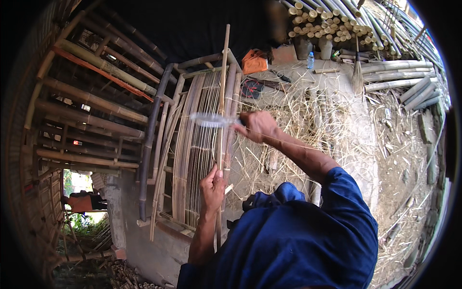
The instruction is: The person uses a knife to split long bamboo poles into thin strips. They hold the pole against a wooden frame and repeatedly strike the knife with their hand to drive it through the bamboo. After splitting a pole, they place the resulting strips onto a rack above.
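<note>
My right hand is closed around the handle of a knife, whose broad blade is smeared by motion. The blade points left and crosses a long, narrow bamboo strip; whether it touches the strip I cannot tell. Lower down, my left hand grips that strip between thumb and fingers. Beneath both hands lies a bamboo bench, its top covered with many thin lengthwise bamboo slats. A small pale end of bamboo sticks out beside my left hand.
Thin shavings litter the floor to the right. Bamboo framework stands at left. Cut poles are stacked at the far right, near a broom, a water bottle and an orange bag.
</note>
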Available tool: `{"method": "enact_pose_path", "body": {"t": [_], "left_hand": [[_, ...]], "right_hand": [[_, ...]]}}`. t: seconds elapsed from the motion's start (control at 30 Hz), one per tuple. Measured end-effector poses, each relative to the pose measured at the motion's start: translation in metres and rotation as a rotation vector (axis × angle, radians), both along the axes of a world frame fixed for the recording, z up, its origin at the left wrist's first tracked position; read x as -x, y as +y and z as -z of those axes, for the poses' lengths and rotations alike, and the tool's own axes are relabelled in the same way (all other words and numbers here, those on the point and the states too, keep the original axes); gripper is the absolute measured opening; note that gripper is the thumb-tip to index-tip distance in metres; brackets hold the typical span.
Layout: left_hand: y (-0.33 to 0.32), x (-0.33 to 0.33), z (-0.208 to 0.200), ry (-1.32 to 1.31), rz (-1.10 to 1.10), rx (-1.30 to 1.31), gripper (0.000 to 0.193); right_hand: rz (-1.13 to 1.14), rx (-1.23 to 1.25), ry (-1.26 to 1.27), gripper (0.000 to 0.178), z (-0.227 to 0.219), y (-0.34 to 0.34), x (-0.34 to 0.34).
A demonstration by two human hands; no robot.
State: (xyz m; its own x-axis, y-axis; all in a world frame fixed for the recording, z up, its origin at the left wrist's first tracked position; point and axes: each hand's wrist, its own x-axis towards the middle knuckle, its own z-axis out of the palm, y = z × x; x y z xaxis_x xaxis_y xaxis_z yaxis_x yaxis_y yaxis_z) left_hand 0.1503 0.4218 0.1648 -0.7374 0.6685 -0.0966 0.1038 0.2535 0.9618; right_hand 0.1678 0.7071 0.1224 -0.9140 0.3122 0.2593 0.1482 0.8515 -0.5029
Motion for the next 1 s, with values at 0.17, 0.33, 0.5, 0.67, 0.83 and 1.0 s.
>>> {"method": "enact_pose_path", "body": {"t": [0.17,0.33,0.5,0.67,0.83,1.0], "left_hand": [[-0.046,-0.028,-0.005,-0.012,0.017,-0.005,0.042],[-0.114,-0.061,-0.032,-0.103,0.021,0.056,0.042],[-0.183,-0.077,-0.028,-0.241,-0.066,0.136,0.042],[-0.091,-0.036,-0.028,-0.093,-0.032,0.216,0.04],[-0.001,0.017,0.004,-0.194,0.121,0.14,0.05],[-0.011,0.01,0.012,-0.581,0.188,0.073,0.05]], "right_hand": [[0.23,0.13,0.045,0.088,-0.013,0.078,0.03],[0.454,0.251,0.095,0.081,-0.031,0.157,0.036],[0.788,0.335,0.134,0.093,-0.042,0.247,0.021],[0.212,0.91,0.403,0.074,-0.031,0.096,0.02],[-0.092,1.315,0.205,0.048,0.015,-0.076,-0.004],[-0.041,1.378,0.252,0.027,0.013,-0.061,0.023]]}}
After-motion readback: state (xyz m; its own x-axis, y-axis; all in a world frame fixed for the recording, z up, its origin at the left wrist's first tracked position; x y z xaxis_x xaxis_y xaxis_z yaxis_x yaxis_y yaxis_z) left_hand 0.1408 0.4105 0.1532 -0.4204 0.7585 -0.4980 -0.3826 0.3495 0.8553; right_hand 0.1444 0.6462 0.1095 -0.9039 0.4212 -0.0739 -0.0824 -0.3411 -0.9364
